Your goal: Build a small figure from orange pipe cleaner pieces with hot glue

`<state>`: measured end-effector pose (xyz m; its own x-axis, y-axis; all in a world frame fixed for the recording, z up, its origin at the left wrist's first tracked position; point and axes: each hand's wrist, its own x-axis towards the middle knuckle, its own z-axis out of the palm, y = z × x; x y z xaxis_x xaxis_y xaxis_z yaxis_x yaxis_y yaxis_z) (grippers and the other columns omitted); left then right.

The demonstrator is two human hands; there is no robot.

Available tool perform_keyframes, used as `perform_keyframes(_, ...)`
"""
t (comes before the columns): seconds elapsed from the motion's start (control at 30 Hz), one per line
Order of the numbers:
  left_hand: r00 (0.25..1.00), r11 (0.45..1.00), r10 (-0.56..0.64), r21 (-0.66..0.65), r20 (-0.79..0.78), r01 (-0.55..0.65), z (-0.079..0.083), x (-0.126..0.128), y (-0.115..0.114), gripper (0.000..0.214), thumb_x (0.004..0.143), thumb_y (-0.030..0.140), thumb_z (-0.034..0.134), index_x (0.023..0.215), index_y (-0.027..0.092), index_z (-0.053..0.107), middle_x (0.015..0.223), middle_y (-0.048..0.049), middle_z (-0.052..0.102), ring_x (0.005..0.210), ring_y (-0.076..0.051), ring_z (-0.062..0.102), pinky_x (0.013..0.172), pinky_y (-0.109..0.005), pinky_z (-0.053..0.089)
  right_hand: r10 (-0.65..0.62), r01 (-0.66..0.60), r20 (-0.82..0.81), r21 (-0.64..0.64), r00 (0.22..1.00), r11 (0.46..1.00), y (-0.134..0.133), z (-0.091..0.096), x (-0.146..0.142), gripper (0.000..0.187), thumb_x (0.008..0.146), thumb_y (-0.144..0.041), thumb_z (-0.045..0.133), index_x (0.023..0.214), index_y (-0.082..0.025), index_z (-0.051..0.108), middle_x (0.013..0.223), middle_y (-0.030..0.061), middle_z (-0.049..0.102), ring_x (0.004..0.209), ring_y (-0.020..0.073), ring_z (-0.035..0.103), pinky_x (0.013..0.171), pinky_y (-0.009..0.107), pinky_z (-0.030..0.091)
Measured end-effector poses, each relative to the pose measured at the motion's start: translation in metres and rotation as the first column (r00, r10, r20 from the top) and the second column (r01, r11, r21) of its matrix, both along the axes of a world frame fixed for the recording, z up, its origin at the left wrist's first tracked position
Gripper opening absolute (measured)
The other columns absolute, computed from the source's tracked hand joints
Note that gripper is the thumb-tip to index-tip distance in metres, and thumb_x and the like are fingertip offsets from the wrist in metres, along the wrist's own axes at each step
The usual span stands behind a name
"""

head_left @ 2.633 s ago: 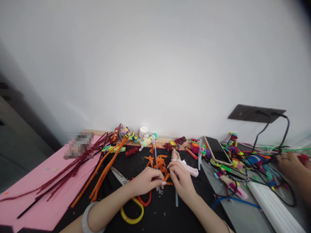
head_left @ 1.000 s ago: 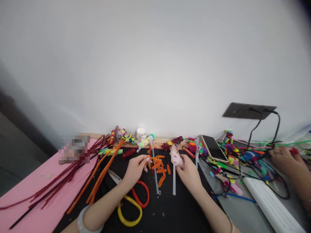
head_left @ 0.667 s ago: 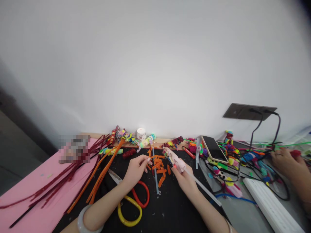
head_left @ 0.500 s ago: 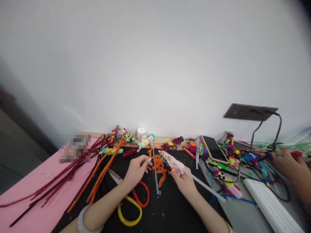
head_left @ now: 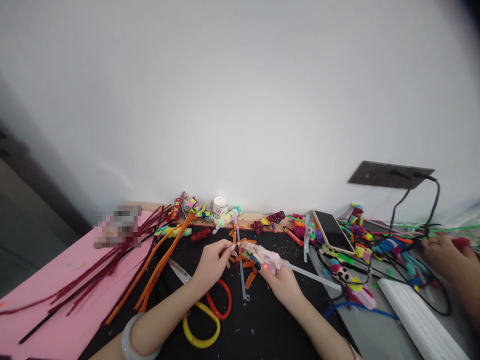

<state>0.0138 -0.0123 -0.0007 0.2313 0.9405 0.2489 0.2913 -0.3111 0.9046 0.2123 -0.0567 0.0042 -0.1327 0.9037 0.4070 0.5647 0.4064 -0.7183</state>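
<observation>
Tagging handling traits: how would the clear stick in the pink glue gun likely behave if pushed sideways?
The clear stick would probably flex rather than flop, as it juts straight from the pink glue gun. Being slim, it is likely light. A push might turn the gun too, since the stick extends past the right hand.

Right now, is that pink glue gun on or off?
It looks on: a small red light glows on the pink glue gun in the right hand.
</observation>
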Motion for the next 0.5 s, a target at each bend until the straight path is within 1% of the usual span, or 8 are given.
perform_keyframes(0.1,1.000,1.000,-0.007,0.000,-0.009,0.007,-0.0011,-0.0001,0.0002,0.025,0.087,0.029,0.046,0.073,0.015,0.060,0.067,-0.0009,0.064,0.045,-0.010,0.054,0.050,-0.020,0.041,0.055,-0.059,-0.047,-0.078,0.997,0.995,-0.0001,-0.0001,0.0001,0.040,0.081,-0.018,0.051,0.119,-0.023,0.063,0.109,0.0035,0.069,0.097,0.0244,0.066,0.086,0.036,0.052)
perform_keyframes(0.17,1.000,1.000,-0.012,-0.003,-0.010,0.012,-0.0013,-0.0003,0.0003,0.024,0.087,0.028,0.046,0.074,0.015,0.061,0.068,-0.0012,0.064,0.045,-0.010,0.055,0.050,-0.020,0.041,0.062,-0.070,-0.071,-0.118,0.996,0.991,-0.0002,-0.0001,0.0002,0.040,0.082,-0.019,0.051,0.121,-0.023,0.061,0.112,0.0039,0.068,0.101,0.0248,0.064,0.090,0.038,0.050)
perform_keyframes(0.27,1.000,1.000,-0.014,-0.003,-0.008,0.014,-0.0007,-0.0005,0.0003,0.023,0.086,0.027,0.046,0.074,0.015,0.061,0.068,-0.0012,0.064,0.045,-0.010,0.055,0.049,-0.020,0.041,0.065,-0.078,-0.096,-0.140,0.993,0.987,-0.0007,0.0012,0.0000,0.040,0.082,-0.019,0.051,0.121,-0.022,0.061,0.116,0.0034,0.066,0.107,0.0254,0.061,0.095,0.040,0.047)
perform_keyframes(0.5,1.000,1.000,-0.018,0.011,-0.015,0.018,0.0003,-0.0007,-0.0010,0.023,0.087,0.026,0.046,0.073,0.015,0.061,0.065,-0.0007,0.064,0.045,-0.010,0.055,0.050,-0.019,0.041,0.035,-0.051,-0.092,-0.174,0.995,0.983,-0.0015,0.0027,-0.0003,0.039,0.083,-0.024,0.052,0.120,-0.022,0.062,0.112,0.0048,0.068,0.104,0.0271,0.063,0.091,0.041,0.050)
